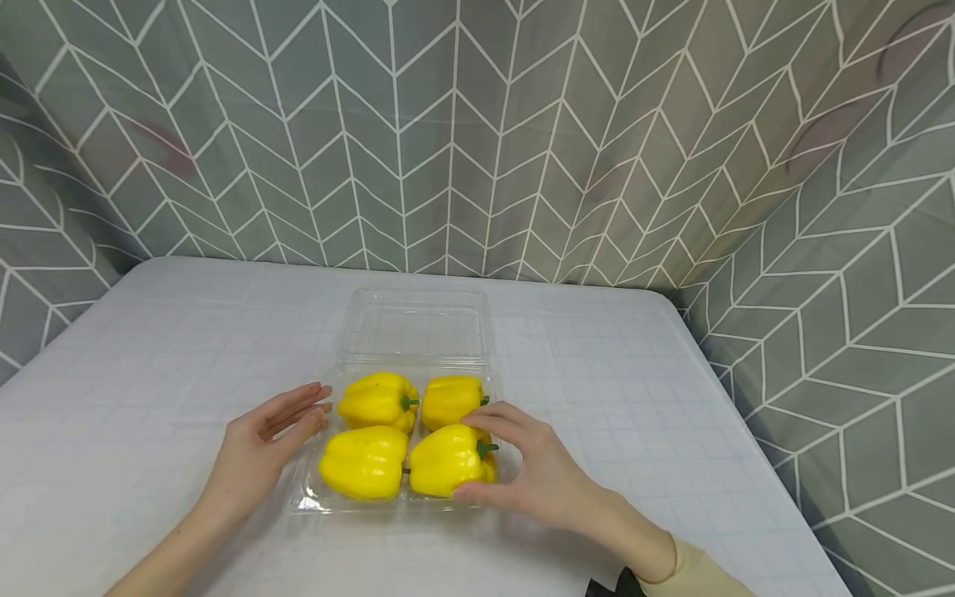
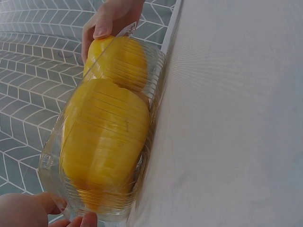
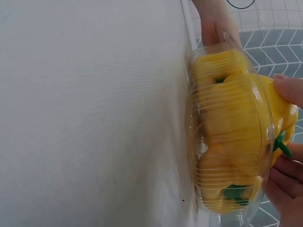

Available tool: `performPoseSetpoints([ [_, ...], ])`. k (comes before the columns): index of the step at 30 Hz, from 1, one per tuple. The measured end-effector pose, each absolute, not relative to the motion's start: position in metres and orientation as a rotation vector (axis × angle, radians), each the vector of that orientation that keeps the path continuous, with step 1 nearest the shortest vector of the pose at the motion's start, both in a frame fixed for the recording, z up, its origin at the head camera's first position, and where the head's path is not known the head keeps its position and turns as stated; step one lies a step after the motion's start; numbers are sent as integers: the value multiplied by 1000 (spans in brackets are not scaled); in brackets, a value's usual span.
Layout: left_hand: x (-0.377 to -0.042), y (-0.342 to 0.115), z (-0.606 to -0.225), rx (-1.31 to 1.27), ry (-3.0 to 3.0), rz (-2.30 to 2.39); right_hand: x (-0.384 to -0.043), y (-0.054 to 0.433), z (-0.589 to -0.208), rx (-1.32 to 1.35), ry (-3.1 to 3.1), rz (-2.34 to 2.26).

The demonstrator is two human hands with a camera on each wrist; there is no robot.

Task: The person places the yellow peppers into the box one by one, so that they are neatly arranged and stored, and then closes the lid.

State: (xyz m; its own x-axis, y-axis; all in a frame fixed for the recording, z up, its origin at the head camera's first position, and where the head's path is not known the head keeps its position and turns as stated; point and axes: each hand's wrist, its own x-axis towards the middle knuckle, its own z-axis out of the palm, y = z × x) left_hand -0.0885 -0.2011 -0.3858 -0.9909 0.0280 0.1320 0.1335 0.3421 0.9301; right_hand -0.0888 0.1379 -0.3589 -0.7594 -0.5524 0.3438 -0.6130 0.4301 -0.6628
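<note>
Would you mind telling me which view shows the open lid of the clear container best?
The head view: the lid lies folded back flat behind the four yellow peppers, its whole outline visible. The left wrist view shows only the ribbed tray wall from the side; the right wrist view likewise, with no lid discernible.

Yellow bell peppers [image 3: 232, 142] with green stems fill a clear ribbed plastic tray [image 3: 201, 156] on the pale tablecloth [image 3: 90, 113]; right-hand fingers [image 3: 289, 90] touch one pepper.
</note>
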Motion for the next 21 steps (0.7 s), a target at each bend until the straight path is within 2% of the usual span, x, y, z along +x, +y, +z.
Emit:
performPoseSetpoints([
  [21, -88, -202, -386, -153, -2503, -1718, -88, 140, -354, 979, -2739, 1125],
])
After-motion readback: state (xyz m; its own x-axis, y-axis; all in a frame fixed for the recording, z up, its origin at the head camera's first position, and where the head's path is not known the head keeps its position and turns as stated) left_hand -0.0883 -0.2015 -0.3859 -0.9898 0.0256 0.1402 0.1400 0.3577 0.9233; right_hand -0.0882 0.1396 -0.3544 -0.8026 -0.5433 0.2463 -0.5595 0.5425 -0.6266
